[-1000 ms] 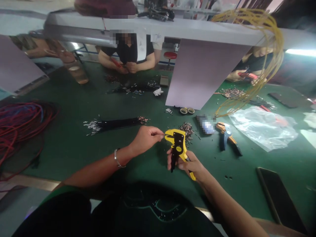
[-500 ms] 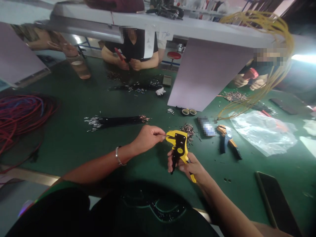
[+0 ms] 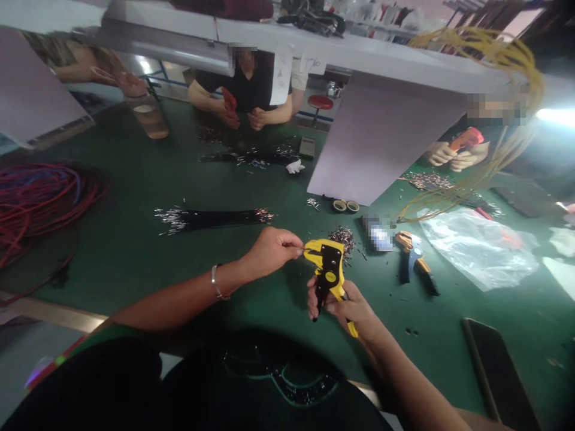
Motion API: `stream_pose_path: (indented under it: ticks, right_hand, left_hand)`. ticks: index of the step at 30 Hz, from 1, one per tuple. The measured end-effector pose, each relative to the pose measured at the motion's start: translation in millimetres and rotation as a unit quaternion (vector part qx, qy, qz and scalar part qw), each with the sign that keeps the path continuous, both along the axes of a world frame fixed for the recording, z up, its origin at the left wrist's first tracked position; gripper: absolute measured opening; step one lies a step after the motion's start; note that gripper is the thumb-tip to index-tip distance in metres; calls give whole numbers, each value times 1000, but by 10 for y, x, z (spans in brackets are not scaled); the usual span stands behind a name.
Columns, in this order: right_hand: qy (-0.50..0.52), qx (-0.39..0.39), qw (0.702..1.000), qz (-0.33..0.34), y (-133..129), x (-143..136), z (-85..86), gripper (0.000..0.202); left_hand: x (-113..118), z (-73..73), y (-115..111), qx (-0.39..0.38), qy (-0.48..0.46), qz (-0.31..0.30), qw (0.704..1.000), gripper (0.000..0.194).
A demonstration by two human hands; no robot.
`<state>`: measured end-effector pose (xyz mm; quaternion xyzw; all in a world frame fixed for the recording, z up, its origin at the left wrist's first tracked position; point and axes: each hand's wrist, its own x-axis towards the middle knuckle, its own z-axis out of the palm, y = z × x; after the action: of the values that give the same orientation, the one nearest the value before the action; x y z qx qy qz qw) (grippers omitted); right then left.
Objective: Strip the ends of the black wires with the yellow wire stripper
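My right hand (image 3: 344,302) is wrapped round the handles of a yellow and black wire stripper (image 3: 331,263), its jaws pointing left. My left hand (image 3: 274,251) pinches a thin wire (image 3: 304,248) between thumb and fingertips, right at the stripper's jaws. Most of that wire is hidden by my fingers. A bundle of black wires (image 3: 218,218) lies beyond my left hand, with pale ends at its left and coppery ends at its right. Just behind the stripper is a heap of small cut-off bits (image 3: 342,236).
A second wire stripper (image 3: 415,260), a clear plastic bag (image 3: 483,245) and a phone (image 3: 498,368) lie to the right. Red and blue wire coils (image 3: 45,197) are at the left. A white panel (image 3: 372,137) stands ahead; people work across the table.
The view has shifted slightly. My hands keep the same hold, with the wire still at the stripper's jaws. Across the table, a person's red-handled tool has turned a little.
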<state>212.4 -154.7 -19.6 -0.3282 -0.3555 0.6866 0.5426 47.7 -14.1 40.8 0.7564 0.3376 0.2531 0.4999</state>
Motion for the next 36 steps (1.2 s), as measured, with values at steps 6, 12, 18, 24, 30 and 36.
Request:
stream_pose_path:
  ticks: [6,12,18,24,30,36]
  right_hand:
    - [10,7,1000,4,0,-9,-51,37]
    - [8,-10,1000,-6,-24,-20,-44,32]
    - [17,-22,999,-21,-51,-38,-22,26]
    - [30,-28,999,-21,-61,-52,-34,24]
    - [29,-45,998,-20,-60,-70,10,19]
    - [28,-53,998,-34,-59,-103,27,16]
  left_hand:
    - [-2,-28,14,12,-1,-5,1000,10]
    - [2,-29,10,6,1,-7,1000,11]
    - [3,-37,16,-5,0,-1,1000,10]
    - [4,-51,27,-4,7,-3,1000,10]
    - [18,-76,44,-15,10,-4,1000,10]
    - [25,-116,73,-1,12,-8,1000,11]
